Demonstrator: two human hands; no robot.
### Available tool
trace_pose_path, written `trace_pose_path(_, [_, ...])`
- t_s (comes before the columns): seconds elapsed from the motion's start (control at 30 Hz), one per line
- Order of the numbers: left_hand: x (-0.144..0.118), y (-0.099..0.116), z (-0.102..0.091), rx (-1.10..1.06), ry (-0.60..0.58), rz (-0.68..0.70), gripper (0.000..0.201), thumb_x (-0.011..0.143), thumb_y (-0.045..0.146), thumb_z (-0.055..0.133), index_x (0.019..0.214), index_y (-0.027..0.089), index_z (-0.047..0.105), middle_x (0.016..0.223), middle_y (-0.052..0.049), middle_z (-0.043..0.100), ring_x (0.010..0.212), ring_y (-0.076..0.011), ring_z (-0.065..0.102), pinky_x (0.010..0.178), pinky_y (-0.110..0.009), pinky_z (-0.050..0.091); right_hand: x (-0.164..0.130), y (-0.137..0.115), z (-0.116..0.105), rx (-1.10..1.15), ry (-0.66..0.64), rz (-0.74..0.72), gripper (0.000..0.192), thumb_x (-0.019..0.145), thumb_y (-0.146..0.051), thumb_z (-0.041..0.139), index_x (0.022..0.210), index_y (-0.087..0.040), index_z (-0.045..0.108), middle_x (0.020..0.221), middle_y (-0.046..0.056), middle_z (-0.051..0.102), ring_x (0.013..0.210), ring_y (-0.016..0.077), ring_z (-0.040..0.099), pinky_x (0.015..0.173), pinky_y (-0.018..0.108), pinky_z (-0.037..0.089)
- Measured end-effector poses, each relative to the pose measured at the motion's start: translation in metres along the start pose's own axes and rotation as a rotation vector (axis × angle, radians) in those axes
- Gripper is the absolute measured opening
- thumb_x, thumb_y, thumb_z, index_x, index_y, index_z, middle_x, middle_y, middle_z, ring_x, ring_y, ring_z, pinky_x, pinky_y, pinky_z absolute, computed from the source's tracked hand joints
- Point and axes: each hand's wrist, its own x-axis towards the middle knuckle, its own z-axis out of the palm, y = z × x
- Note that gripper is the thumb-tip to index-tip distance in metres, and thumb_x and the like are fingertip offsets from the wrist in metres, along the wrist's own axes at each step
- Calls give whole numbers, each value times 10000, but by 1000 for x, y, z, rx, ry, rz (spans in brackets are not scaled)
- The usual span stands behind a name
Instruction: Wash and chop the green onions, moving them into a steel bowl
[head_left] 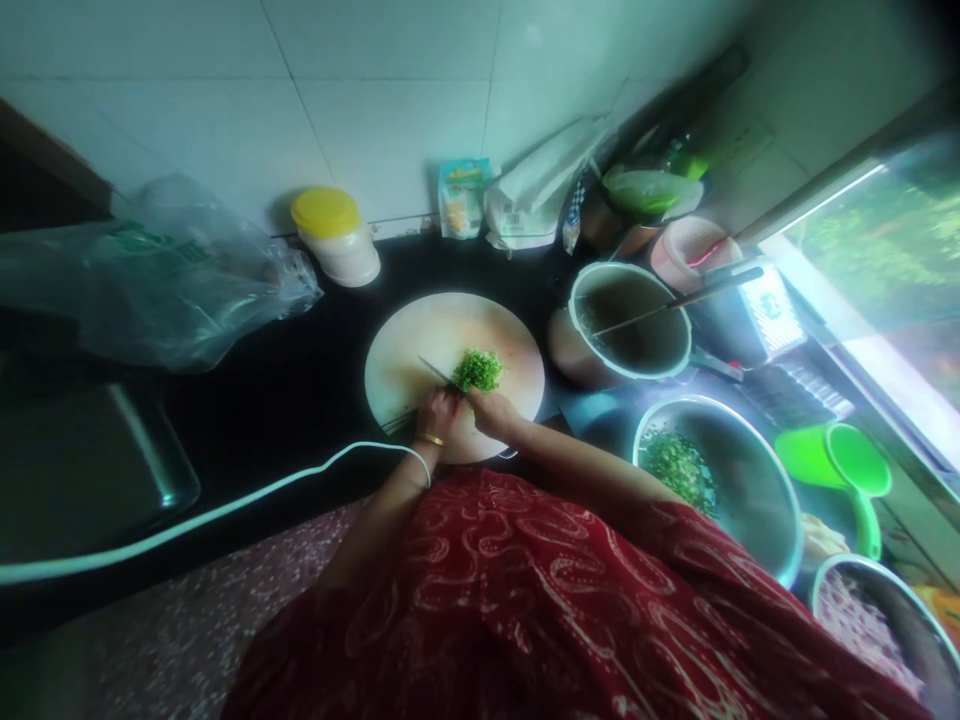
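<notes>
On a round white cutting board [412,325] lies a small heap of finely chopped greens [481,369]. A knife [437,371] slants across the board, its tip pointing up and left, beside the heap. My right hand [491,410] is closed around its handle. Close by, my left hand [436,412] is closed near the blade, with fingers curled on a bunch of thin green stalks [397,420]. Their dark ends stick out to its left. Most of the bunch is hidden under the hand.
A white cable [247,494] runs to my left forearm. Behind the board stand a yellow-lidded jar [337,240] and packets [463,198]. To the right are a pot [574,360], a metal basin [757,490] with chopped greens, a green scoop [814,455] and a bowl [919,610].
</notes>
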Motion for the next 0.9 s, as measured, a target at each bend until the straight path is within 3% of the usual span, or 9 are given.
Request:
trace_pose_path(0.23, [-10, 0, -12, 18, 22, 86, 320, 979, 250, 358, 993, 168, 667, 987, -114, 676, 923, -233, 585, 791, -349, 458, -1, 12, 0, 38, 60, 16, 416, 873, -88, 352, 1268, -119, 479, 1028, 160, 692, 977, 275, 661, 803, 355, 492])
trace_pose_path(0.4, [-9, 1, -8, 30, -24, 44, 275, 957, 206, 385, 1050, 174, 642, 1012, -126, 663, 913, -243, 586, 790, -361, 444, -17, 8, 1, -19, 48, -27, 385, 867, -95, 373, 1228, -138, 498, 1020, 156, 694, 980, 279, 663, 793, 357, 499])
trace_pose_path(0.67, [-8, -3, -1, 45, -46, 17, 240, 936, 208, 415, 962, 153, 646, 934, -140, 658, 883, -259, 595, 777, -366, 444, -1, -4, 4, -38, 8, -47, 397, 872, -98, 399, 1263, -135, 460, 1047, 149, 688, 990, 272, 657, 789, 352, 508])
trace_pose_path(0.9, [-7, -3, -3, 13, -18, 9, 209, 929, 189, 430, 964, 169, 635, 916, -116, 659, 861, -243, 595, 751, -351, 438, -7, -4, 1, -30, 5, -25, 370, 872, -103, 390, 1230, -144, 477, 1034, 148, 689, 992, 260, 660, 792, 331, 505])
